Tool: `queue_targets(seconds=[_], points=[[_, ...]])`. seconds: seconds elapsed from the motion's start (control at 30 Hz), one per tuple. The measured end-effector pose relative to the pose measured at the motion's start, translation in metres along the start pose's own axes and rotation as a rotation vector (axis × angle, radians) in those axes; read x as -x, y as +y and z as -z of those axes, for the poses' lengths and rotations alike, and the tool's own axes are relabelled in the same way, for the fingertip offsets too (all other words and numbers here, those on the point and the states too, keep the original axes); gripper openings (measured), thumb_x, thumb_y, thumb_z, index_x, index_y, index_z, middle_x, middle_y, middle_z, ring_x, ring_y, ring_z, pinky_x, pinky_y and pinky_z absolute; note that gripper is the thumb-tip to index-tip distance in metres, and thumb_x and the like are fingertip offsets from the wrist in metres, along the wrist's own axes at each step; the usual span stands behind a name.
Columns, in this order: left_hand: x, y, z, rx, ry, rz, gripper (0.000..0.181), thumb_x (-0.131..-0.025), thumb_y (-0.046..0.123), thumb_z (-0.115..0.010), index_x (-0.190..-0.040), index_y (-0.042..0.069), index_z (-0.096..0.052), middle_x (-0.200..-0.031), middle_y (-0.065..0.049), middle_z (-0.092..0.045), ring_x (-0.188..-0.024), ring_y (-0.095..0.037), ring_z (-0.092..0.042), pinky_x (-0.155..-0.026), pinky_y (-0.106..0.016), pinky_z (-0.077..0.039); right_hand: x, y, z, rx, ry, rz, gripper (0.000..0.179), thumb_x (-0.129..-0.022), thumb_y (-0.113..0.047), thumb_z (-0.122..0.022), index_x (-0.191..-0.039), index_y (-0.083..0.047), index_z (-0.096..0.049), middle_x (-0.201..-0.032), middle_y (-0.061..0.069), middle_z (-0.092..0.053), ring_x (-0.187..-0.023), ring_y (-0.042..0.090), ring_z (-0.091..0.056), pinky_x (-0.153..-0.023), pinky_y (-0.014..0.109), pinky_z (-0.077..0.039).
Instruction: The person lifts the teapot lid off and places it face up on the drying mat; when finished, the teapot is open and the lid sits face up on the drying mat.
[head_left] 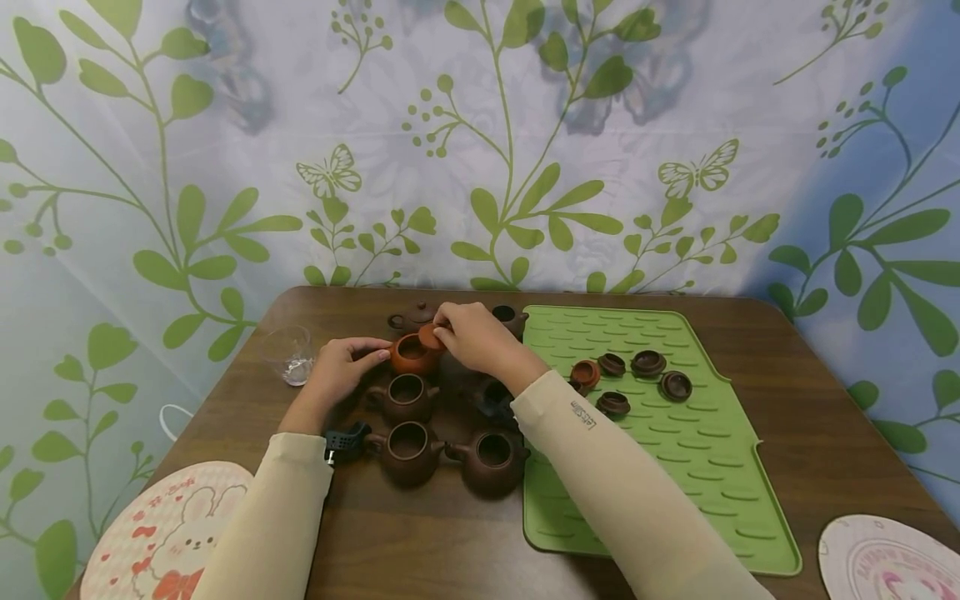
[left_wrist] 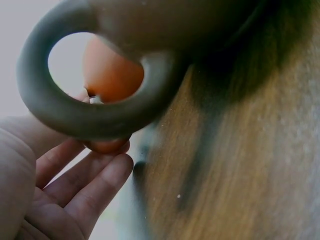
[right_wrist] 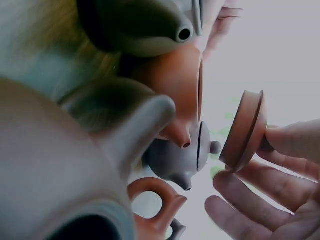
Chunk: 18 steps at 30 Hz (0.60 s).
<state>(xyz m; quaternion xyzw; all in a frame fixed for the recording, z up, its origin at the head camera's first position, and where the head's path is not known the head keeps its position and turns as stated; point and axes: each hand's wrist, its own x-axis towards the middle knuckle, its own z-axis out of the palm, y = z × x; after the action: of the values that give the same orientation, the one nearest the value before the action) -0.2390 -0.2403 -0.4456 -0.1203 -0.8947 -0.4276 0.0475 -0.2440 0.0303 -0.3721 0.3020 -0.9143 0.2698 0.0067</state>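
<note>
An orange clay teapot stands uncovered near the back of the table. My left hand holds it at its left side, thumb and fingers about the handle, which a dark teapot's ring handle partly hides in the left wrist view. Between thumb and fingers, my right hand pinches an orange lid by its knob. The lid is tilted on edge, just right of the pot's mouth and apart from it. Behind stands a dark teapot with its lid on.
Uncovered brown teapots stand close together in front of the orange one. Several small lids lie on a green mat at right. A clear glass is at the left, near a rabbit placemat.
</note>
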Motion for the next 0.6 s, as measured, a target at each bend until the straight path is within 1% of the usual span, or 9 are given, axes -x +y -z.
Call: queue_targets(seconds=[0.07, 0.17, 0.27, 0.33, 0.43, 0.5, 0.6], points=[[0.0, 0.0, 0.0, 0.001, -0.002, -0.002, 0.026, -0.102, 0.025, -0.074, -0.123, 0.01, -0.08, -0.12, -0.01, -0.075, -0.116, -0.033, -0.067, -0.101, -0.053, -0.05, 0.004, 0.002, 0.0, -0.058, 0.016, -0.026, 0.018, -0.111, -0.018, -0.059, -0.122, -0.006, -0.067, -0.107, 0.005, -0.07, -0.084, 0.015, -0.064, -0.074, 0.033, -0.053], [0.001, 0.001, 0.0, 0.007, 0.0, 0.002, 0.026, -0.102, 0.026, -0.074, -0.122, 0.01, -0.08, -0.12, -0.01, -0.075, -0.117, -0.033, -0.066, -0.101, -0.053, -0.05, 0.01, 0.006, 0.002, -0.167, 0.043, -0.06, 0.018, -0.111, -0.02, -0.059, -0.122, -0.008, -0.067, -0.099, 0.006, -0.07, -0.076, 0.017, -0.063, -0.07, 0.035, -0.052], [0.001, 0.001, 0.0, 0.009, 0.004, 0.003, 0.026, -0.102, 0.025, -0.075, -0.122, 0.01, -0.081, -0.12, -0.01, -0.075, -0.118, -0.034, -0.066, -0.102, -0.054, -0.049, 0.016, 0.012, 0.003, -0.254, 0.083, -0.087, 0.018, -0.111, -0.021, -0.059, -0.121, -0.009, -0.068, -0.095, 0.005, -0.069, -0.072, 0.019, -0.061, -0.071, 0.038, -0.051], [0.001, 0.001, 0.0, 0.01, 0.007, 0.004, 0.026, -0.102, 0.026, -0.075, -0.121, 0.01, -0.081, -0.12, -0.01, -0.075, -0.118, -0.034, -0.066, -0.102, -0.054, -0.049, 0.019, 0.016, 0.004, -0.288, 0.122, -0.102, 0.017, -0.111, -0.022, -0.06, -0.121, -0.01, -0.069, -0.096, 0.004, -0.069, -0.076, 0.019, -0.062, -0.075, 0.039, -0.052], [0.002, 0.001, 0.0, 0.014, 0.008, 0.009, 0.026, -0.102, 0.026, -0.075, -0.121, 0.01, -0.081, -0.12, -0.01, -0.075, -0.118, -0.034, -0.066, -0.102, -0.054, -0.049, 0.024, 0.023, 0.005, -0.34, 0.178, -0.13, 0.017, -0.11, -0.023, -0.061, -0.12, -0.011, -0.069, -0.104, 0.002, -0.069, -0.087, 0.02, -0.064, -0.082, 0.042, -0.052], [0.002, 0.002, 0.0, 0.018, 0.008, 0.011, 0.026, -0.102, 0.026, -0.074, -0.121, 0.01, -0.081, -0.119, -0.01, -0.075, -0.117, -0.034, -0.066, -0.102, -0.054, -0.049, 0.028, 0.027, 0.006, -0.384, 0.197, -0.154, 0.018, -0.11, -0.023, -0.061, -0.121, -0.012, -0.069, -0.109, 0.002, -0.069, -0.093, 0.023, -0.067, -0.085, 0.043, -0.053], [0.002, 0.001, 0.0, 0.019, 0.009, 0.008, 0.026, -0.102, 0.025, -0.074, -0.121, 0.009, -0.081, -0.118, -0.01, -0.075, -0.116, -0.034, -0.067, -0.101, -0.054, -0.05, 0.035, 0.031, 0.009, -0.469, 0.202, -0.196, 0.02, -0.11, -0.024, -0.061, -0.125, -0.012, -0.067, -0.113, 0.004, -0.068, -0.097, 0.029, -0.068, -0.085, 0.046, -0.054]])
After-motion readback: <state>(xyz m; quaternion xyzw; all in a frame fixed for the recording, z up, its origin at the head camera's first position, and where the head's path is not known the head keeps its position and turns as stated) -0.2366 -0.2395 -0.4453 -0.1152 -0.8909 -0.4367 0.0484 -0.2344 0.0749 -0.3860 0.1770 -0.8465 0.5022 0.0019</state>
